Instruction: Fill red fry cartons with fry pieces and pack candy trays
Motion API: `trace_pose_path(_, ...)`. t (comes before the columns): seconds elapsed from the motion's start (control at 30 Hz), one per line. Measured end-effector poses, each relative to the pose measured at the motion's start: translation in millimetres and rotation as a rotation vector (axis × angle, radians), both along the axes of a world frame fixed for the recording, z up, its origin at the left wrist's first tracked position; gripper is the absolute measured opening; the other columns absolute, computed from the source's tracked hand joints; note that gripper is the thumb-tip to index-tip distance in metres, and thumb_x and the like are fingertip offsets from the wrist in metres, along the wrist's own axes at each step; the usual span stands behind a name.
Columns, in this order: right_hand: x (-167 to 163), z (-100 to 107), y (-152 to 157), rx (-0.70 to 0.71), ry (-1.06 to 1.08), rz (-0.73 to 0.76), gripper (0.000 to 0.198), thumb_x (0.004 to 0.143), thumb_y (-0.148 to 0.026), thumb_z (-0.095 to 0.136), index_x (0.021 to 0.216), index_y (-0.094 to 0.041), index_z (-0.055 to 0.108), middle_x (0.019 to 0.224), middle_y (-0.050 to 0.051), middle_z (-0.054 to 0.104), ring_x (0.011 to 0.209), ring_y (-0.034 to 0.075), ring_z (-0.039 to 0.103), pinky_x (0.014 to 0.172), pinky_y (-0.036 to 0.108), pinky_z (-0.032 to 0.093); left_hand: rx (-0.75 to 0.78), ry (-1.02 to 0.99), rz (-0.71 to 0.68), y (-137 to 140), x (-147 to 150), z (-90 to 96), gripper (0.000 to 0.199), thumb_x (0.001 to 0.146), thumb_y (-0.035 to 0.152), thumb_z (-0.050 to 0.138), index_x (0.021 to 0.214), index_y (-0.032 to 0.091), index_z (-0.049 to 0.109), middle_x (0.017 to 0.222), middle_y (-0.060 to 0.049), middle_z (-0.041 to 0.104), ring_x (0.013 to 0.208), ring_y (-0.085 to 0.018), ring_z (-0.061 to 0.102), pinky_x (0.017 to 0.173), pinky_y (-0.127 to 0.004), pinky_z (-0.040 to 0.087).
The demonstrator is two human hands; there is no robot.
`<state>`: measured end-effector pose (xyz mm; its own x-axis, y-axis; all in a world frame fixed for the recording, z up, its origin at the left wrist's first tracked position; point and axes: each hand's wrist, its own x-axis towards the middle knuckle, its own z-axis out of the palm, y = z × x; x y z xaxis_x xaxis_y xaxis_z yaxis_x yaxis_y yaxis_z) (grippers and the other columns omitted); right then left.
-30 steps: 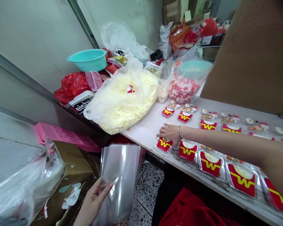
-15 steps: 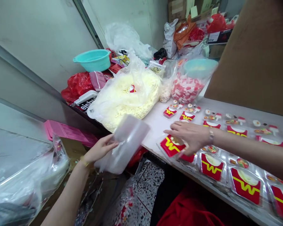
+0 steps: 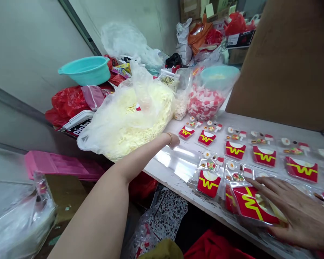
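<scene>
My left hand (image 3: 174,140) reaches across the table at the far edge of a clear plastic sheet or tray (image 3: 175,165), which lies shiny on the surface. Its fingers point away from me and are mostly hidden. On the right, my right hand (image 3: 294,208) grips a clear pack with a red fries box (image 3: 252,203), marked with a yellow zigzag and showing cream pieces inside. This pack is tilted over other packs in the near row. Beside it stands a similar clear pack (image 3: 209,181) with a small egg, pizza and other miniature foods above its red box.
A big bag of cream-coloured pieces (image 3: 140,133) rests at the table's left. Behind are a bag of red-and-white pieces (image 3: 205,102) and a turquoise basin (image 3: 86,72). More red-box packs (image 3: 264,154) line the table. A brown board (image 3: 283,68) rises at the back right.
My left hand has moved from beside the table onto it, and clear plastic now lies there. My right hand has shifted right with a red fries box pack. The view has turned slightly right.
</scene>
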<state>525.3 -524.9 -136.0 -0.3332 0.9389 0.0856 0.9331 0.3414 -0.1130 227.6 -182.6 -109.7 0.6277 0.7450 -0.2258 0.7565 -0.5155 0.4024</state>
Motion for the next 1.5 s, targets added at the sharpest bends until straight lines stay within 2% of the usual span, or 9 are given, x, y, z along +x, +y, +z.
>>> trace_pose_path(0.1, -8.6, 3.2, 0.3, -0.055, 0.015, -0.047, 0.102, 0.064, -0.046, 0.067, 0.147, -0.034, 0.008, 0.138, 0.010, 0.046, 0.121, 0.041, 0.044, 0.090, 0.058, 0.044, 0.096, 0.128, -0.208, -18.6, 4.0, -4.4, 0.028, 0.054, 0.010, 0.074, 0.080, 0.017, 0.066, 0.098, -0.010, 0.064, 0.104, -0.027, 0.049, 0.098, -0.040, 0.026)
trace_pose_path(0.2, -15.1, 4.2, 6.1, -0.091, 0.049, -0.075, 0.099, 0.065, -0.049, 0.065, 0.147, -0.033, 0.012, 0.140, 0.009, 0.043, 0.122, 0.042, 0.043, 0.091, 0.060, 0.042, 0.202, 0.062, -0.311, -58.0, -3.9, -17.0, 0.024, 0.079, 0.027, 0.060, 0.103, 0.021, 0.061, 0.113, -0.010, 0.056, 0.108, -0.025, 0.046, 0.095, -0.039, 0.028)
trace_pose_path(0.37, -22.3, 2.7, 17.2, -0.118, 0.071, -0.037, 0.095, 0.068, -0.057, 0.062, 0.147, -0.028, 0.017, 0.141, 0.012, 0.041, 0.124, 0.038, 0.041, 0.098, 0.060, 0.034, 0.241, -0.001, 0.011, -110.2, -1.5, -59.3, 0.041, 0.083, 0.055, 0.049, 0.096, 0.018, 0.057, 0.100, -0.010, 0.054, 0.098, -0.026, 0.047, 0.084, -0.039, 0.033)
trace_pose_path(0.53, -28.8, 7.2, 19.1, -0.124, 0.088, -0.027, 0.090, 0.070, -0.059, 0.059, 0.145, -0.022, 0.024, 0.138, 0.014, 0.044, 0.124, 0.036, 0.042, 0.101, 0.057, 0.030, 0.262, -0.022, 0.107, -117.4, 3.4, -80.7, 0.024, 0.088, 0.042, 0.048, 0.094, 0.019, 0.055, 0.100, -0.006, 0.055, 0.098, -0.022, 0.047, 0.082, -0.037, 0.030)
trace_pose_path(0.77, -36.3, 15.8, 23.9, -0.095, 0.124, -0.042, 0.088, 0.073, -0.063, 0.054, 0.144, -0.019, 0.027, 0.137, 0.016, 0.045, 0.123, 0.035, 0.041, 0.099, 0.052, 0.031, 0.166, -0.121, 0.091, -112.7, -3.9, -70.3, 0.016, 0.088, 0.030, 0.047, 0.083, 0.018, 0.056, 0.091, -0.003, 0.059, 0.090, -0.018, 0.049, 0.080, -0.034, 0.030)
trace_pose_path(0.97, -64.4, 38.4, 54.4, -0.042, 0.176, 0.042, 0.090, 0.069, -0.059, 0.059, 0.143, -0.017, 0.028, 0.129, 0.016, 0.050, 0.113, 0.035, 0.046, 0.093, 0.048, 0.033, 0.143, -0.428, -0.042, -129.4, -16.1, -40.8, 0.021, 0.088, 0.035, 0.048, 0.080, 0.018, 0.056, 0.085, -0.003, 0.057, 0.085, -0.015, 0.048, 0.082, -0.031, 0.034)
trace_pose_path(1.17, -73.8, 44.1, 60.2, -0.088, 0.096, 0.085, 0.096, 0.065, -0.055, 0.061, 0.145, -0.017, 0.022, 0.116, 0.015, 0.056, 0.101, 0.032, 0.050, 0.087, 0.044, 0.035, -0.035, -0.658, -0.139, -148.2, -12.7, -26.6, 0.025, 0.089, 0.038, 0.048, 0.077, 0.017, 0.053, 0.081, -0.003, 0.054, 0.079, -0.014, 0.048, 0.076, -0.028, 0.039)
trace_pose_path(1.37, -77.9, 35.8, 50.3, -0.143, 0.034, 0.057, 0.103, 0.064, -0.054, 0.061, 0.147, -0.015, 0.014, 0.105, 0.013, 0.058, 0.095, 0.031, 0.051, 0.083, 0.042, 0.034, -0.136, -0.670, -0.293, -156.0, 5.9, -31.1, 0.024, 0.088, 0.038, 0.050, 0.081, 0.016, 0.056, 0.088, -0.005, 0.056, 0.085, -0.015, 0.052, 0.080, -0.029, 0.043)
trace_pose_path(1.5, -81.6, 25.7, 51.0, -0.180, -0.012, 0.034, 0.094, 0.063, -0.057, 0.060, 0.143, -0.018, 0.029, 0.105, 0.014, 0.057, 0.094, 0.031, 0.051, 0.082, 0.041, 0.034, -0.028, -0.567, -0.359, -163.8, 10.6, -31.8, 0.024, 0.087, 0.038, 0.050, 0.084, 0.017, 0.061, 0.092, -0.007, 0.059, 0.092, -0.018, 0.054, 0.086, -0.033, 0.042)
